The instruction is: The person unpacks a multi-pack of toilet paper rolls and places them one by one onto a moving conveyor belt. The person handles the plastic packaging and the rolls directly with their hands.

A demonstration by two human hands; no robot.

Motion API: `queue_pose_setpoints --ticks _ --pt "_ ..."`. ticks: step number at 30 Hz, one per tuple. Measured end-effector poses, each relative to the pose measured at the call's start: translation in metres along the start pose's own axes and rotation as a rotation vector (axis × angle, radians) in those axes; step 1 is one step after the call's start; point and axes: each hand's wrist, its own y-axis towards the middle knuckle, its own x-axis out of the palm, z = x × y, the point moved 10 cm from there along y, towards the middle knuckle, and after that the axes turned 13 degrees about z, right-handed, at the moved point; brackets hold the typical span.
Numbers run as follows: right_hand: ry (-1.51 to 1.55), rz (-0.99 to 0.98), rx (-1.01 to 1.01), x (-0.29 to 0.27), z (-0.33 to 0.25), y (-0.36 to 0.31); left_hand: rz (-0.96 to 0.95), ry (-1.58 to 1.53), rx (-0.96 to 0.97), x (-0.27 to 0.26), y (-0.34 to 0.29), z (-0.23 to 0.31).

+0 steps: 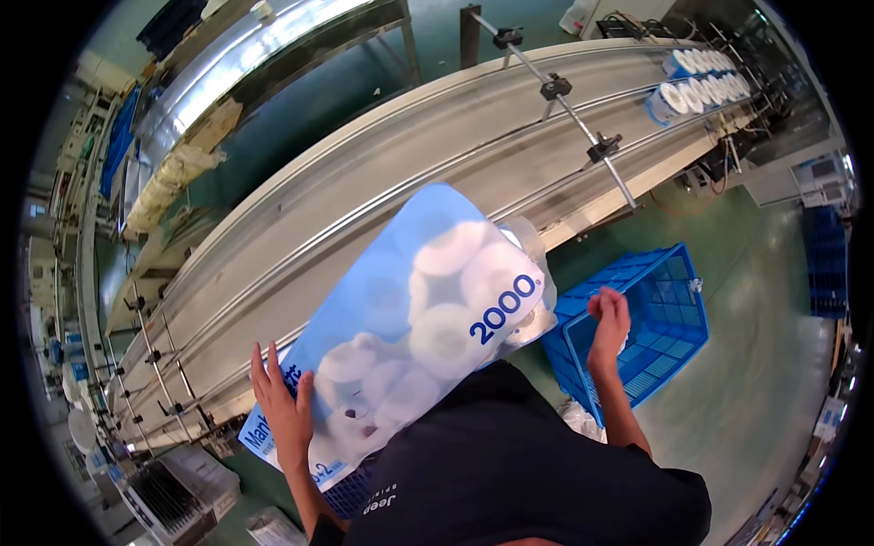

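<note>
Grip, left hand: in the head view, the left hand (pixel 284 414) has its fingers straight and spread, laid against the lower-left end of the bag, not wrapped around it.
Grip, right hand: the right hand (pixel 608 329) is loosely curled over the near side of the crate, apart from the bag; a bit of white shows just beside it, and I cannot tell whether the fingers hold it.
Bag: a large blue-and-white plastic bag (pixel 387 314) packed with paper rolls lies slantwise in front of the person's dark shirt (pixel 537 455), overlapping the conveyor's near edge in view; its upper-right end shows loose clear film (pixel 539 238).
Conveyor: the long belt (pixel 364 173) runs from lower left to upper right, with metal rails along it.
Far end: two wrapped rows of rolls (pixel 696 95) sit on the belt.
Crate: a blue plastic crate (pixel 596 284) stands tilted in view, right of the bag.
Floor: green, with crumpled clear plastic (pixel 580 419) beside the crate.
</note>
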Motion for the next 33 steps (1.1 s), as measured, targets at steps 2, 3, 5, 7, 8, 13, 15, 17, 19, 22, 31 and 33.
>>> queue_pose_setpoints --ticks 2,3,5,7,8,13,15,17,19,22,31,33 --pt "0.04 -0.151 -0.111 0.052 -0.052 0.018 0.098 0.029 -0.145 0.001 -0.034 -0.035" --pt "0.017 -0.258 -0.133 0.084 -0.069 0.018 0.186 0.08 -0.103 0.004 -0.044 -0.045" --pt "0.023 -0.51 -0.096 0.16 -0.084 -0.001 0.204 0.042 -0.118 0.007 -0.049 -0.046" --pt "0.026 -0.768 -0.024 0.22 -0.089 -0.042 0.224 -0.004 -0.117 0.004 -0.041 -0.044" --pt "-0.005 -0.895 -0.004 0.238 -0.091 -0.062 0.262 0.067 -0.13 -0.004 -0.046 -0.051" --pt "-0.278 -1.033 -0.031 0.254 -0.095 -0.073 0.51 0.417 -0.591 -0.047 -0.162 -0.193" --pt "-0.384 -1.1 -0.074 0.264 -0.098 -0.076 0.4 0.221 -1.17 -0.03 -0.262 -0.264" --pt "-0.361 -1.141 -0.064 0.281 -0.103 -0.09 0.564 -0.843 -1.274 0.032 -0.313 -0.288" --pt "-0.259 -1.186 0.068 0.3 -0.104 -0.115 0.571 -0.969 -1.365 0.052 -0.325 -0.269" --pt "-0.088 -1.29 0.262 0.321 -0.103 -0.161 0.588 -0.959 -1.474 0.066 -0.356 -0.275" --pt "0.029 -1.561 -0.259 0.319 -0.163 -0.279 0.736 -1.05 -1.657 0.109 -0.46 -0.326" --pt "0.104 -1.507 -0.325 0.319 -0.169 -0.283 0.703 -1.056 -1.699 0.12 -0.471 -0.313"
